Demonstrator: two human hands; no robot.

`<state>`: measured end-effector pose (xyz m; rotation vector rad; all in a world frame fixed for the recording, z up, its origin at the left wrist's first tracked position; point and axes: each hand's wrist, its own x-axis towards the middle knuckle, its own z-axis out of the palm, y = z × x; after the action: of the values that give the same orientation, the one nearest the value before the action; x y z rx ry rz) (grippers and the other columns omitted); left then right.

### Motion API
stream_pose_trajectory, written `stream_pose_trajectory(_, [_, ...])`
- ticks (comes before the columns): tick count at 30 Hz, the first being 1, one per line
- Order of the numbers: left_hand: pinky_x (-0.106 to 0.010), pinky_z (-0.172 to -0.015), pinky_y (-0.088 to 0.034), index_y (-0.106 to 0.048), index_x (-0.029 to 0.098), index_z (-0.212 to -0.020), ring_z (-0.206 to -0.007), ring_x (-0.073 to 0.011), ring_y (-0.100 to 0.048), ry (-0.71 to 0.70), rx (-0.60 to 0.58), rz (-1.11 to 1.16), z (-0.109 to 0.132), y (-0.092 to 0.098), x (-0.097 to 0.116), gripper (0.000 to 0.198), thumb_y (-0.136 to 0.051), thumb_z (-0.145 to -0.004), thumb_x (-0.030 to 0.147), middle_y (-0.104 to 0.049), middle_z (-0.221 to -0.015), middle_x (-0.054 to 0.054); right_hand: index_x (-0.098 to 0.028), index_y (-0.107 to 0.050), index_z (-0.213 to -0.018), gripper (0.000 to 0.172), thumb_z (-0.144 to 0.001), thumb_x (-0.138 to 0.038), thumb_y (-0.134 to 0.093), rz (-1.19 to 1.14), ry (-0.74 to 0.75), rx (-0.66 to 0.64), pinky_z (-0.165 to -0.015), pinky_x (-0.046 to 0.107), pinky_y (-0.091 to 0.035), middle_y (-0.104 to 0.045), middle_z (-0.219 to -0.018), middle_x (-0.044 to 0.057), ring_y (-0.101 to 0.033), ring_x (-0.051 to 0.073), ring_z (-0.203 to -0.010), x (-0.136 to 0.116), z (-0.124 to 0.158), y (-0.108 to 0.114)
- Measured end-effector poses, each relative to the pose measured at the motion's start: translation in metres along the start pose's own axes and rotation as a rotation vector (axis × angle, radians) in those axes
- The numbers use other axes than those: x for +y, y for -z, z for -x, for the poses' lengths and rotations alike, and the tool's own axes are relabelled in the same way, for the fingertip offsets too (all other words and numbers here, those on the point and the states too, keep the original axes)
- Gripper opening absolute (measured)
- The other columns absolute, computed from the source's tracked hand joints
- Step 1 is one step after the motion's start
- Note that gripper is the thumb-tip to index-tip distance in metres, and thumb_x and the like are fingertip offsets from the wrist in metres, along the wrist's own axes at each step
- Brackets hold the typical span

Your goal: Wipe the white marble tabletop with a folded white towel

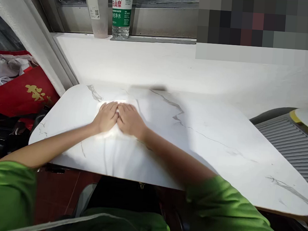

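On the white, grey-veined table [211, 123], my left hand [106, 117] rests palm down with its fingers lying forward. Right beside it lies my right hand [129, 119], also palm down, the two touching along their inner edges at the thumbs. No object shows in either hand, though the palms are hidden. A very bright white patch surrounds both hands; whether it is a thin white sheet or only strong light on the tabletop, I cannot tell.
Behind the table, a clear water bottle [121, 18] and a translucent cup [99, 16] stand on the window ledge. A red bag [21, 92] with white stuff in it is at the left. A grey ribbed surface [287, 135] lies off the table's right side.
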<state>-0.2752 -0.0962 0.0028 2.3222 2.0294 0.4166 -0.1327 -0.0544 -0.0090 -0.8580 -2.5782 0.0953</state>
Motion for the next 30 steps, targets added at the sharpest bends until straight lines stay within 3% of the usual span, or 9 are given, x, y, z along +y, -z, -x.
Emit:
stream_pose_trajectory(6, [-0.041,-0.114,-0.032,-0.058,0.016,-0.123,-0.130,-0.0239,-0.051,0.023,0.082,0.021,-0.094,-0.019,-0.005,0.038,-0.034,-0.094,0.018,-0.060,-0.136,-0.012,-0.008,-0.056,-0.119,0.037,-0.090,-0.019,-0.036,0.007,-0.069,0.001,-0.104,0.044,-0.038,-0.064,-0.120,0.020,-0.055,0.032,-0.113,0.075,-0.050,-0.009])
stream_pose_trajectory(11, [-0.036,-0.113,-0.033,-0.059,0.017,-0.122,-0.129,-0.0217,-0.052,-0.008,0.048,0.050,-0.114,-0.023,-0.004,0.037,-0.035,-0.094,0.018,-0.061,-0.135,-0.010,-0.008,-0.055,-0.120,0.038,-0.091,-0.017,-0.032,0.047,-0.178,0.027,-0.106,0.045,-0.035,-0.062,-0.125,0.021,-0.053,0.032,-0.119,0.085,-0.051,-0.012])
stream_pose_trajectory(18, [-0.036,-0.115,-0.030,-0.055,0.014,-0.131,-0.135,-0.0214,-0.047,-0.039,0.041,0.037,-0.083,-0.024,0.016,0.041,-0.035,-0.095,0.019,-0.056,-0.143,-0.010,-0.006,-0.054,-0.125,0.042,-0.092,-0.020,-0.031,0.066,-0.161,0.024,-0.106,0.046,-0.036,-0.061,-0.129,0.022,-0.053,0.032,-0.121,0.069,-0.014,-0.002])
stream_pose_trajectory(24, [-0.043,-0.120,-0.023,-0.049,0.009,-0.138,-0.141,-0.0238,-0.040,-0.117,-0.023,0.023,-0.019,-0.024,0.071,0.045,-0.034,-0.098,0.024,-0.048,-0.150,-0.013,-0.004,-0.051,-0.133,0.048,-0.094,-0.024,-0.032,0.058,-0.140,0.064,-0.111,0.049,-0.035,-0.056,-0.140,0.021,-0.050,0.033,-0.129,0.042,0.071,0.024])
stream_pose_trajectory(30, [-0.047,-0.123,-0.017,-0.043,0.004,-0.142,-0.145,-0.0266,-0.034,-0.233,-0.043,0.000,0.051,-0.018,0.123,0.050,-0.026,-0.100,0.025,-0.045,-0.151,-0.017,-0.005,-0.054,-0.130,0.046,-0.094,-0.026,-0.035,0.090,-0.103,0.096,-0.114,0.047,-0.035,-0.059,-0.137,0.019,-0.049,0.031,-0.132,0.010,0.148,0.048])
